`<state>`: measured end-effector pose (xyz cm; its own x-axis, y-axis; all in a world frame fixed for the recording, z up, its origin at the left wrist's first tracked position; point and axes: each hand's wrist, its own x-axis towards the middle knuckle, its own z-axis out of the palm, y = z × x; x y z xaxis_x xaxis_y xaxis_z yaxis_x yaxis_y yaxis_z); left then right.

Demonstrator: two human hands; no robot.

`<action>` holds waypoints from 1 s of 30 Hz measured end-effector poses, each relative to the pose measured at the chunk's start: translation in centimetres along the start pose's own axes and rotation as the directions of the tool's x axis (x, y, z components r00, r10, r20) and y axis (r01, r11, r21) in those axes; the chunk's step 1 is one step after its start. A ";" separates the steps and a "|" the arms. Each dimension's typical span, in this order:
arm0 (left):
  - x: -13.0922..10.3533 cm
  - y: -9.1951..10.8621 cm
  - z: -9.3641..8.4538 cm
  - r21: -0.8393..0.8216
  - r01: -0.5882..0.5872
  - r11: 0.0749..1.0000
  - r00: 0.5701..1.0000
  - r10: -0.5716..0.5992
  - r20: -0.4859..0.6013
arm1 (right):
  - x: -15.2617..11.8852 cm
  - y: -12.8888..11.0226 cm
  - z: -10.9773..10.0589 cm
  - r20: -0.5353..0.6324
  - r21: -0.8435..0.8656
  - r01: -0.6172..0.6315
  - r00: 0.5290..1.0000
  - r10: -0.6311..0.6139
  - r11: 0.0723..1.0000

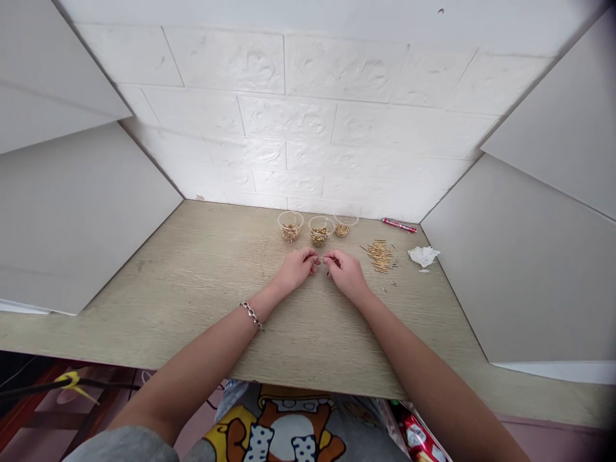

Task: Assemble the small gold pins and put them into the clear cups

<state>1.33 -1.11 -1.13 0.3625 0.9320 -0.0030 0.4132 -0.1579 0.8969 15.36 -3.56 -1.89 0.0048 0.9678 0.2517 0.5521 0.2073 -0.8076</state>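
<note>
My left hand point(297, 268) and my right hand point(345, 269) meet just in front of three clear cups. Each is closed in a pinch on a small thin piece point(323, 258) that spans the gap between the fingertips. The left cup point(290, 231) and the middle cup point(321, 233) hold small gold-coloured parts. Fewer such parts lie in the right cup point(342, 230). To the right of my right hand, a pile of gold-coloured pins point(380, 256) lies on the table.
At the back right of the wooden table point(192, 269) lie a red wrapped stick point(399, 225) and crumpled white paper point(423, 256). Tiny bits are scattered left of the cups. Grey panels stand on both sides, with a white brick-patterned wall behind.
</note>
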 end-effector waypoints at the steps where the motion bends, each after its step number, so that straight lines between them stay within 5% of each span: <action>1: 0.0 0.0 0.0 -0.003 -0.002 1.000 1.000 0.002 0.003 | 0.0 0.0 0.0 0.006 0.004 0.003 1.000 -0.003 1.000; 10: 0.0 0.1 -0.3 -0.009 -0.015 1.000 0.999 0.015 0.028 | 0.0 -0.1 -0.3 0.051 0.053 -0.025 0.998 0.023 0.998; 30: -0.4 0.6 0.2 0.049 -0.030 0.998 0.991 0.036 -0.127 | -0.3 -0.6 0.6 -0.037 0.103 -0.070 0.997 0.075 0.992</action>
<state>1.58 -1.68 -0.71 0.2682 0.9596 0.0854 0.4428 -0.2015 0.8737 14.50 -3.88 -1.79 0.0766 0.9746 0.2103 0.4619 0.1522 -0.8738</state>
